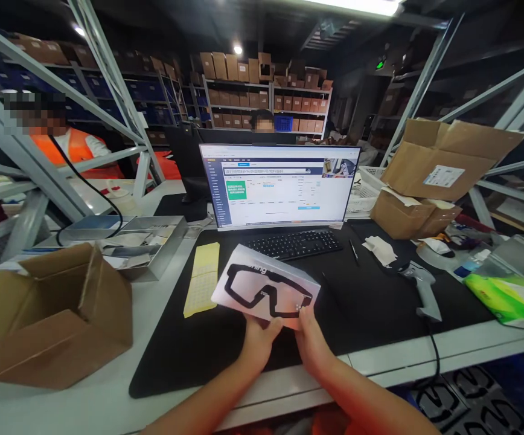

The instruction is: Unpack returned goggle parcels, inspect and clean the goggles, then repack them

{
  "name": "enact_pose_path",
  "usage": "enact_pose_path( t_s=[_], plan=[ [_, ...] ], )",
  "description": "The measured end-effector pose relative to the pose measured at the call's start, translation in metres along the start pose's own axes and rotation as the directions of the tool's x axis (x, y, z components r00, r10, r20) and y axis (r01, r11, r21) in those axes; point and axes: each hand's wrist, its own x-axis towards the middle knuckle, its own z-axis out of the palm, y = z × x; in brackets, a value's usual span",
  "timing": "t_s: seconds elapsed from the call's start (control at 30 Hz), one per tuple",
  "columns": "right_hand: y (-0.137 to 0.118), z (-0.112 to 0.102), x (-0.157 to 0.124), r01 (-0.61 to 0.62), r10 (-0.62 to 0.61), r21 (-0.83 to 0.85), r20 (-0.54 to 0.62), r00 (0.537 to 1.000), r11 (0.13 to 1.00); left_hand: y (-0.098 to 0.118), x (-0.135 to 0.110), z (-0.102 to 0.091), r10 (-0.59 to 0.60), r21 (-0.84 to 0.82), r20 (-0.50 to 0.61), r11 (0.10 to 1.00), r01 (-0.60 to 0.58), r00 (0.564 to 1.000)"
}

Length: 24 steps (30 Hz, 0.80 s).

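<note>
A flat white box printed with black goggles [262, 287] is held tilted above the black desk mat [366, 302], just in front of the keyboard [294, 243]. My left hand [258, 339] grips its near edge from below, fingers closed on it. Right beside it, my right hand [309, 338] pinches the same near edge, thumb on top.
A monitor [280, 184] stands behind the keyboard. Yellow label sheets [203, 278] and an open cardboard box [49, 314] lie left, with a metal tray [139, 241]. A barcode scanner [422, 287], pen [354, 251], green tissue pack [506, 296] and cardboard boxes [434, 175] lie right. Other people sit behind.
</note>
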Motion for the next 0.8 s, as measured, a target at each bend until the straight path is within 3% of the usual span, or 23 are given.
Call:
enact_pose_path(
  t_s=[0.07, 0.13, 0.2, 0.23, 0.3, 0.33, 0.4, 0.43, 0.47, 0.5, 0.53, 0.57, 0.6, 0.63, 0.67, 0.7, 0.77, 0.8],
  plan=[
    [-0.012, 0.006, 0.006, 0.001, 0.008, 0.067, -0.142, 0.99, 0.998, -0.002, -0.004, 0.002, 0.02, 0.026, 0.052, 0.999, -0.021, 0.998],
    [-0.026, 0.005, 0.015, -0.055, 0.096, 0.153, -0.272, 0.957, 0.987, 0.006, -0.002, 0.002, 0.105, 0.037, 0.034, 0.994, -0.107, 0.994],
    [-0.036, -0.001, 0.022, -0.207, 0.26, 0.202, -0.288, 0.922, 0.957, 0.022, 0.004, -0.004, 0.166, 0.057, 0.026, 0.984, -0.167, 0.986],
    [-0.039, -0.006, 0.025, -0.311, 0.354, 0.193, -0.254, 0.9, 0.93, 0.03, 0.007, -0.008, 0.139, 0.083, 0.07, 0.986, -0.144, 0.988],
    [-0.043, -0.016, 0.03, -0.51, 0.516, 0.075, -0.141, 0.845, 0.857, 0.042, 0.012, -0.019, -0.047, 0.199, 0.239, 0.98, -0.001, 0.97],
    [-0.045, -0.023, 0.031, -0.576, 0.573, -0.031, -0.075, 0.816, 0.817, 0.045, 0.014, -0.024, -0.175, 0.281, 0.328, 0.956, 0.081, 0.928],
    [-0.055, -0.044, 0.034, -0.569, 0.596, -0.31, -0.009, 0.803, 0.762, 0.045, 0.014, -0.03, -0.32, 0.39, 0.381, 0.906, 0.163, 0.867],
    [-0.065, -0.06, 0.035, -0.498, 0.548, -0.473, -0.04, 0.836, 0.727, 0.043, 0.013, -0.031, -0.314, 0.4, 0.356, 0.902, 0.16, 0.88],
    [-0.079, -0.079, 0.036, -0.402, 0.44, -0.622, -0.102, 0.892, 0.672, 0.041, 0.013, -0.03, -0.264, 0.388, 0.311, 0.912, 0.131, 0.913],
    [-0.097, -0.103, 0.036, -0.305, 0.193, -0.779, -0.237, 0.952, 0.548, 0.039, 0.014, -0.028, -0.183, 0.371, 0.258, 0.925, 0.078, 0.948],
    [-0.118, -0.132, 0.037, -0.284, -0.108, -0.899, -0.336, 0.936, 0.333, 0.038, 0.016, -0.025, -0.09, 0.363, 0.213, 0.932, 0.007, 0.973],
    [-0.141, -0.165, 0.038, -0.339, -0.261, -0.912, -0.394, 0.881, 0.233, 0.037, 0.018, -0.022, -0.004, 0.372, 0.188, 0.926, -0.068, 0.982],
    [-0.163, -0.2, 0.038, -0.409, -0.34, -0.895, -0.447, 0.828, 0.18, 0.038, 0.021, -0.02, 0.073, 0.398, 0.179, 0.906, -0.14, 0.981],
    [-0.184, -0.238, 0.039, -0.519, -0.385, -0.846, -0.522, 0.761, 0.12, 0.039, 0.025, -0.018, 0.144, 0.435, 0.166, 0.877, -0.204, 0.975],
    [-0.2, -0.274, 0.04, -0.693, -0.439, -0.721, -0.627, 0.644, 0.013, 0.041, 0.029, -0.017, 0.208, 0.478, 0.153, 0.84, -0.256, 0.966],
    [-0.213, -0.308, 0.042, -0.785, -0.388, -0.616, -0.71, 0.587, -0.061, 0.042, 0.032, -0.018, 0.259, 0.522, 0.145, 0.8, -0.296, 0.955],
    [-0.223, -0.361, 0.045, -0.803, -0.121, -0.585, -0.794, 0.596, -0.116, 0.043, 0.037, -0.019, 0.325, 0.591, 0.147, 0.728, -0.347, 0.934],
    [-0.222, -0.377, 0.045, -0.789, -0.081, -0.599, -0.787, 0.612, -0.136, 0.042, 0.038, -0.021, 0.343, 0.615, 0.156, 0.7, -0.363, 0.926]
  ],
)
